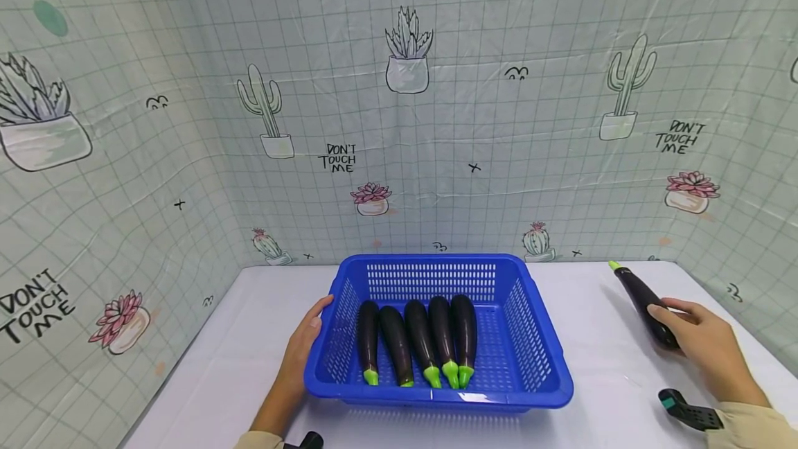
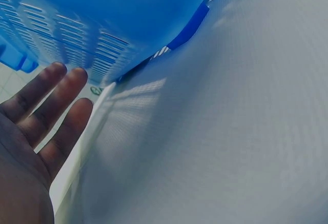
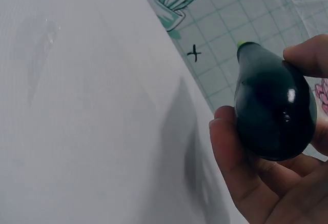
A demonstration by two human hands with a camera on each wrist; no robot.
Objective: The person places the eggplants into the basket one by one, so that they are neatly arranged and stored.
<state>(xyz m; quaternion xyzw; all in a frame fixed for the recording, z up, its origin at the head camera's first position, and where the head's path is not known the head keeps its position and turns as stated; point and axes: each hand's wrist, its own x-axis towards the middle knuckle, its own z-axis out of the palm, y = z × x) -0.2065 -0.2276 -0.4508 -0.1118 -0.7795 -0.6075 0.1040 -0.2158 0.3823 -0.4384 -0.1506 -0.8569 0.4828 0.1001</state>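
Note:
A blue perforated basket point(image 1: 542, 366) stands mid-table, with several dark eggplants point(image 1: 420, 338) side by side in its left and middle part, green stem ends toward the near wall. My left hand point(image 1: 298, 359) rests against the basket's left side; in the left wrist view its fingers point(image 2: 66, 93) are extended beside the slotted wall. Off to the right, my right hand point(image 1: 711, 341) holds one more eggplant point(image 1: 642, 296) between thumb and fingers, its green stem tip pointing away. The right wrist view shows that eggplant point(image 3: 274, 106) raised off the table, its rounded end toward the camera.
White cloth covers the table point(image 1: 607, 366). A grid-patterned curtain point(image 1: 474, 123) with cactus drawings hangs behind and along both sides. Black wrist straps point(image 1: 692, 414) show near the sleeves. To the basket's right, table surface separates it from my right hand.

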